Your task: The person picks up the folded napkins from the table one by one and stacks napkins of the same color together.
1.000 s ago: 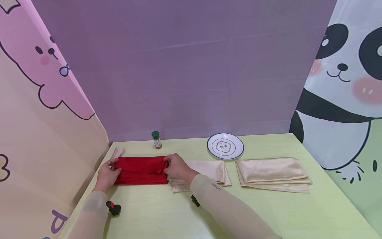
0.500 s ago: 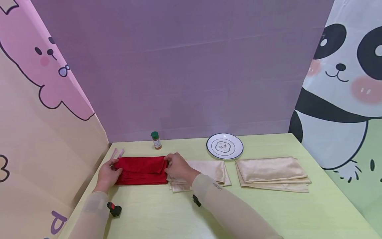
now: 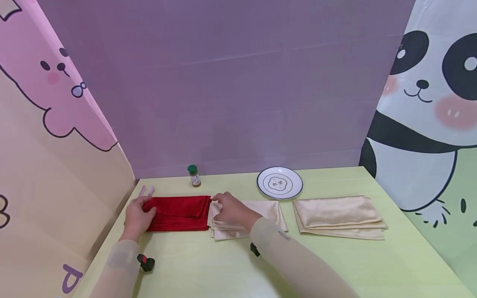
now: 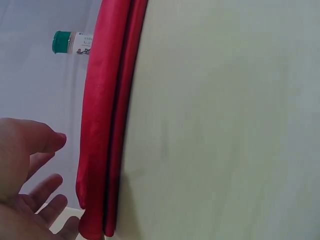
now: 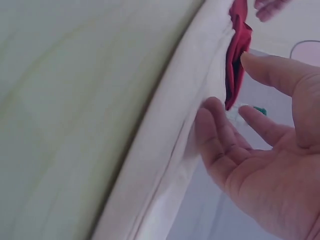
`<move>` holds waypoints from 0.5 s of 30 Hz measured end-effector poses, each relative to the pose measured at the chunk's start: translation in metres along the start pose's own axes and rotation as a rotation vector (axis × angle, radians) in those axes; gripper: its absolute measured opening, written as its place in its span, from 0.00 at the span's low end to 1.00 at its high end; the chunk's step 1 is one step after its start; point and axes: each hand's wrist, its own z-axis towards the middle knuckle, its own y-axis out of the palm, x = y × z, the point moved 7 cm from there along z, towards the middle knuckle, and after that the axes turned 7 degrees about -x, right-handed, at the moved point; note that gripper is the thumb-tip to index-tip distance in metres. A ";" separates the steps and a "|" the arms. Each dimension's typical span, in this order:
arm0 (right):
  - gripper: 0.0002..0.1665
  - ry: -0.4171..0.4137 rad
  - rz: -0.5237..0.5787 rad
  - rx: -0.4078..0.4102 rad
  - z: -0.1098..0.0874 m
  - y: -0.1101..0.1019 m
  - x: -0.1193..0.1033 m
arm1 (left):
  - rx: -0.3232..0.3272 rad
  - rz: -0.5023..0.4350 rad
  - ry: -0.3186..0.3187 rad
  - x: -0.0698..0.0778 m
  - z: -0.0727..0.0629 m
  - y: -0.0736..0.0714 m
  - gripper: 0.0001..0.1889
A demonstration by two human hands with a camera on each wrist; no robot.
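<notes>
The left hand (image 3: 136,217) is spread by the folded, shiny red cloth (image 3: 178,212). The right hand (image 3: 234,212), also spread, is at the middle folded, shiny cream cloth (image 3: 266,210).

Fingers (image 4: 53,208) spread loosely beside the folded red cloth (image 4: 100,115).

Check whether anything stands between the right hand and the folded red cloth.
Nothing visible does: the right hand is right beside the right end of the folded red cloth. The pale middle cloth lies beneath that hand, not in between.
</notes>
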 end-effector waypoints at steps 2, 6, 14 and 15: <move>0.38 0.002 -0.015 -0.013 -0.004 -0.002 0.002 | -0.004 -0.002 0.004 -0.001 -0.001 0.003 0.24; 0.36 0.011 -0.004 -0.033 -0.012 -0.004 0.005 | 0.015 -0.017 0.035 0.003 -0.002 0.006 0.23; 0.33 0.022 0.095 -0.034 -0.016 -0.003 0.015 | 0.069 -0.066 0.170 0.028 -0.007 0.007 0.21; 0.32 0.019 0.104 -0.032 -0.016 -0.003 0.016 | 0.072 -0.068 0.186 0.031 -0.007 0.008 0.21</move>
